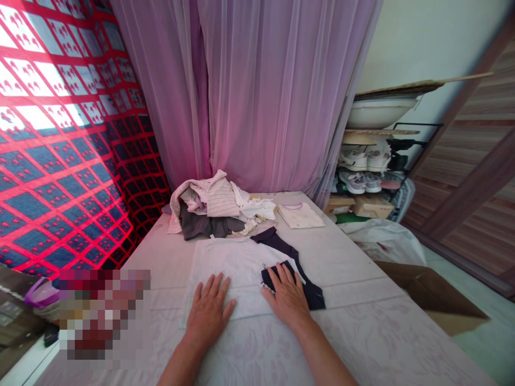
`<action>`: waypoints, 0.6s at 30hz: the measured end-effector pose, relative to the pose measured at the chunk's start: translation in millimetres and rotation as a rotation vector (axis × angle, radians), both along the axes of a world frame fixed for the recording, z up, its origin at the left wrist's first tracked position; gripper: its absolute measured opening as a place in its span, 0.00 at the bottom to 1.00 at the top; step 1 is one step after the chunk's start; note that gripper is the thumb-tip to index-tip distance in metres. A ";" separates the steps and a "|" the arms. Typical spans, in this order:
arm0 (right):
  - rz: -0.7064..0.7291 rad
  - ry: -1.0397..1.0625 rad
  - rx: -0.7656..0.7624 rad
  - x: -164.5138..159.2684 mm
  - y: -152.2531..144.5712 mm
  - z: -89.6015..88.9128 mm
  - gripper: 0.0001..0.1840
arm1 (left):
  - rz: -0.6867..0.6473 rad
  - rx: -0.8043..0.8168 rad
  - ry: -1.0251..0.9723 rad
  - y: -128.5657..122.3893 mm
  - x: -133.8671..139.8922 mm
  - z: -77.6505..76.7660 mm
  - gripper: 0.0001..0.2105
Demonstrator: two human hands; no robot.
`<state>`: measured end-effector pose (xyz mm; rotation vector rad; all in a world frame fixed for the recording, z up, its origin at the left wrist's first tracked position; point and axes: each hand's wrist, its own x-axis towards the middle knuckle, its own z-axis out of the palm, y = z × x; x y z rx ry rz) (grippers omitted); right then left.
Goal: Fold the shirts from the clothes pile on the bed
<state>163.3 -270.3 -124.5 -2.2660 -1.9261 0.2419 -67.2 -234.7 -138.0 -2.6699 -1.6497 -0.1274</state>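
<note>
A white shirt with dark trim [241, 268] lies spread flat on the bed, its dark neckline and sleeve parts toward the right. My left hand [209, 308] rests palm down on the white cloth near its left end, fingers spread. On the dark patch at the shirt's right side lies my right hand [287, 295], also flat with fingers apart. Beyond the shirt sits a heap of crumpled clothes [217, 201], pink, white and dark grey. To the right of that heap is a folded cream shirt [301, 215] with a pale purple neckline.
The bed sheet [354, 332] is pale and patterned. Purple curtains [269, 96] hang behind the bed, and a red-and-dark patterned cloth [60, 161] at the left. On the right stand a shoe rack [410, 134], a plastic bag [386, 238] and a cardboard box [434, 295]. A blurred-out patch covers the left edge.
</note>
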 end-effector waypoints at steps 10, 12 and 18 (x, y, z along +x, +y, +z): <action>0.083 0.088 0.027 18.9 10.3 19.8 0.24 | -0.001 -0.103 -0.009 2.3 -0.2 7.6 0.28; 0.097 0.139 0.090 30.0 21.2 24.3 0.21 | -0.023 -0.154 -0.028 5.9 -4.2 13.3 0.27; -0.063 0.247 0.151 64.8 74.5 31.3 0.20 | -0.080 -0.204 -0.186 46.2 -30.5 34.0 0.23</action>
